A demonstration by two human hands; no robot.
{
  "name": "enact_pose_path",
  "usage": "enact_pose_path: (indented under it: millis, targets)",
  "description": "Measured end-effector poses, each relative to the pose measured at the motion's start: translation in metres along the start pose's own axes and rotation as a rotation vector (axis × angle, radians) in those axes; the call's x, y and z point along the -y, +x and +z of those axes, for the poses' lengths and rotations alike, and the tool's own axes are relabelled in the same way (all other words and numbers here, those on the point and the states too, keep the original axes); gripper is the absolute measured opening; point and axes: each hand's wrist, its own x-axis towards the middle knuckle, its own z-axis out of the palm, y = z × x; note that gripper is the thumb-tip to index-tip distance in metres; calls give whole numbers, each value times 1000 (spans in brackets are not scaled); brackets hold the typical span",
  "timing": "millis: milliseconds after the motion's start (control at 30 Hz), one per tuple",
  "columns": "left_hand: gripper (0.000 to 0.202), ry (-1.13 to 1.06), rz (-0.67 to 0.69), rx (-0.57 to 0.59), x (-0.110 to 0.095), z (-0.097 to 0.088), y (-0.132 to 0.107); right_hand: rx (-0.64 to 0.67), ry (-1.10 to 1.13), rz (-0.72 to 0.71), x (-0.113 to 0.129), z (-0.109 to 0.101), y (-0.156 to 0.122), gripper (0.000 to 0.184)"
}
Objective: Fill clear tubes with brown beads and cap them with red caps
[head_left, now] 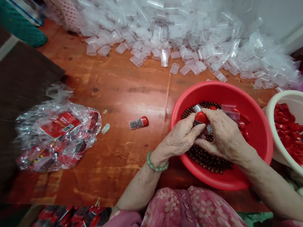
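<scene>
Both hands meet over a red basin [261,142] full of small dark brown beads [209,161]. My left hand [182,137], with a green bead bracelet on the wrist, is closed on a small clear tube with a red cap [201,117]. My right hand [224,135] is closed around the same tube from the right, fingers pinching at its cap. A few more clear tubes and red caps lie in the basin beside the hands.
A finished red-capped tube [138,122] lies on the wooden floor. A big heap of empty clear tubes [186,31] fills the back. A white basin [277,140] with red caps sits right. Plastic bags of packed tubes [57,136] lie left.
</scene>
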Motion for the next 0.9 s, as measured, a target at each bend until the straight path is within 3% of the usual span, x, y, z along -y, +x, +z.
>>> enact_pose_path:
  millis: [200, 533, 733, 900]
  targets:
    - [24, -28, 37, -58, 4, 3, 4, 59, -187, -49, 5, 2, 5, 72]
    - [26, -45, -3, -57, 2, 6, 7, -90, -253, -150, -6, 10, 9, 50]
    - [22, -77, -7, -40, -2, 6, 5, -81, -123, -115, -8, 12, 8, 51]
    - [21, -129, -13, -31, -4, 2, 5, 46, 275, -22, -13, -4, 8, 68]
